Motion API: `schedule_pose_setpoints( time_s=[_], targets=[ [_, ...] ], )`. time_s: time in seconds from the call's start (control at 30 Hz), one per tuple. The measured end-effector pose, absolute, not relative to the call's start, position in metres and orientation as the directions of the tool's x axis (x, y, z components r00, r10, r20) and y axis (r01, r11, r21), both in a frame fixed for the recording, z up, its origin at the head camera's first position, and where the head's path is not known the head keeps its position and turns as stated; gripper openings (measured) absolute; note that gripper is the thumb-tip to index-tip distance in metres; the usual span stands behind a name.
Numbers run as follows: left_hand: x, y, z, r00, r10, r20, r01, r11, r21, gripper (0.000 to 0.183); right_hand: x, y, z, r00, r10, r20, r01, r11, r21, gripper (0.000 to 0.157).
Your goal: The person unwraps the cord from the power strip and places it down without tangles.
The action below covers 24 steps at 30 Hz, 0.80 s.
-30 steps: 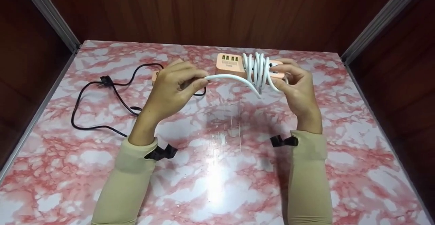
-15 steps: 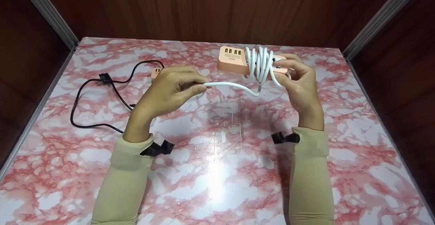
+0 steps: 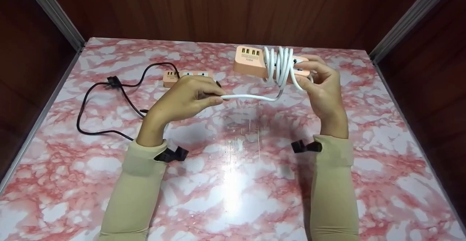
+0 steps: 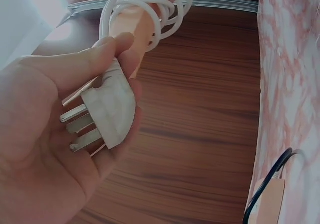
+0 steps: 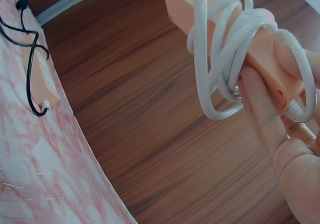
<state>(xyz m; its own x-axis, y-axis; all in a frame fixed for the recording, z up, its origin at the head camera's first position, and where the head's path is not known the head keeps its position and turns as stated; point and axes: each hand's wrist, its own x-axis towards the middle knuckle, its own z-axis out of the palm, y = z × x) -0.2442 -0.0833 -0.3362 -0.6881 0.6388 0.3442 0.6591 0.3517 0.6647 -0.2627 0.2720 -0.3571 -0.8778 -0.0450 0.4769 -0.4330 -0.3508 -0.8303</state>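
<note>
My right hand grips one end of a peach power strip, which is raised over the back of the table. White cord is wound in several loops around the strip's middle; USB ports show at its left end. From the loops a length of cord runs left to my left hand. In the left wrist view, that hand's thumb and fingers pinch a white plug where the cord enters it, its three metal pins pointing towards the palm. The head view hides the plug behind the hand.
A second, smaller-looking peach power strip lies on the marbled table behind my left hand. Its thin black cord loops over the left side, with a black lump on it. Dark wood-look panels enclose the back and sides.
My right hand has lifted the wrapped power strip slightly. My left hand has moved down a little with the plug, and more of the second strip shows behind it.
</note>
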Motion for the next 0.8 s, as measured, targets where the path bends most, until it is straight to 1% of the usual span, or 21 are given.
schedule_pose_setpoints(
  time_s=[0.23,0.43,0.63,0.8],
  targets=[
    [-0.249,-0.082,-0.343,-0.663,0.705,0.252,0.661,0.393,0.64,0.018,-0.261,0.273,-0.356,-0.876,-0.034,0.482,-0.432,-0.392,-0.812,0.023],
    [-0.252,-0.081,-0.347,-0.656,0.725,0.211,0.655,0.407,0.637,0.019,-0.261,0.272,-0.354,-0.871,-0.035,0.49,-0.435,-0.412,-0.801,0.023],
    [-0.256,-0.08,-0.351,-0.676,0.714,0.182,0.625,0.424,0.656,0.018,-0.26,0.272,-0.353,-0.868,-0.047,0.495,-0.428,-0.436,-0.792,0.022],
    [-0.26,-0.079,-0.357,-0.714,0.679,0.172,0.594,0.457,0.662,0.018,-0.259,0.273,-0.353,-0.868,-0.051,0.494,-0.418,-0.461,-0.783,0.022]
  ],
)
